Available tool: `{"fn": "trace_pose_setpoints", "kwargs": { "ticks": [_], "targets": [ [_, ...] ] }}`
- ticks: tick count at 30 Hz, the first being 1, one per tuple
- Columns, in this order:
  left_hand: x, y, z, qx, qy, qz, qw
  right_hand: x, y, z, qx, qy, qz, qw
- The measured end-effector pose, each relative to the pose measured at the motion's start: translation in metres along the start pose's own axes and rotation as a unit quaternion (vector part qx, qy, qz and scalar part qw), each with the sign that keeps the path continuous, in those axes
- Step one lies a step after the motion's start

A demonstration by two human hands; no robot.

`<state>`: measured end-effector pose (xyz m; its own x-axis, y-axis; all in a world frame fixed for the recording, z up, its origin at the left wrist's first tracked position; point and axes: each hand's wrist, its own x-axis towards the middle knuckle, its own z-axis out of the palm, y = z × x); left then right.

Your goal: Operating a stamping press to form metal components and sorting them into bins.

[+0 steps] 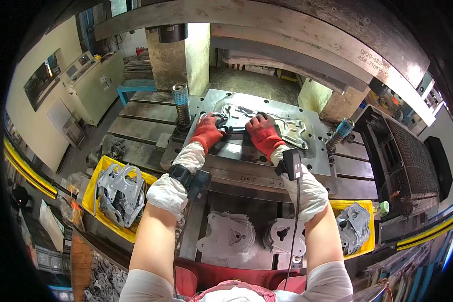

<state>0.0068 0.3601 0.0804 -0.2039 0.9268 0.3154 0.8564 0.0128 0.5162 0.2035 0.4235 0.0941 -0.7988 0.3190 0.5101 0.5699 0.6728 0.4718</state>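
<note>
Both my hands wear red gloves with dark fingertips and reach onto the lower die [215,95] of a press. A flat, shiny stamped metal plate [236,120] with cut-outs lies on the die between them. My left hand [209,133] has its fingers curled over the plate's left end, the thumb pointing inward. My right hand [263,132] is bent over the plate's right side, its fingertips on the metal. Right of that hand shows a looped metal outline [294,132] on the die. My fingers partly hide the edges where they touch.
A yellow bin [89,195] of metal plates stands at left, another yellow bin [371,221] at right. Stacked plates [226,234] lie on the near ledge. Spring-wrapped guide posts [181,105] flank the die. The upper press block [297,38] hangs above. A control cabinet [93,90] stands far left.
</note>
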Motion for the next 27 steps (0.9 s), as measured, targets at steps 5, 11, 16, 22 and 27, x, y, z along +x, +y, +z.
{"fn": "trace_pose_setpoints", "kwargs": {
  "ticks": [5, 11, 16, 22, 27],
  "targets": [
    [-0.002, 0.004, -0.004, -0.058, 0.046, 0.036, 0.997, -0.003, 0.002, -0.006, 0.039, 0.033, 0.017, 0.999],
    [-0.013, 0.000, -0.009, -0.131, 0.114, 0.069, 0.982, 0.002, -0.009, -0.012, 0.069, 0.070, 0.010, 0.995],
    [-0.076, 0.044, -0.041, -0.274, 0.116, 0.079, 0.951, -0.043, -0.014, -0.090, 0.070, 0.147, 0.007, 0.987],
    [-0.234, 0.021, -0.051, -0.592, -0.013, -0.227, 0.774, -0.103, -0.088, -0.186, 0.185, 0.092, -0.016, 0.978],
    [-0.345, -0.038, -0.079, -0.452, -0.056, -0.138, 0.880, -0.170, -0.116, -0.241, 0.299, -0.021, 0.109, 0.948]
  ]
}}
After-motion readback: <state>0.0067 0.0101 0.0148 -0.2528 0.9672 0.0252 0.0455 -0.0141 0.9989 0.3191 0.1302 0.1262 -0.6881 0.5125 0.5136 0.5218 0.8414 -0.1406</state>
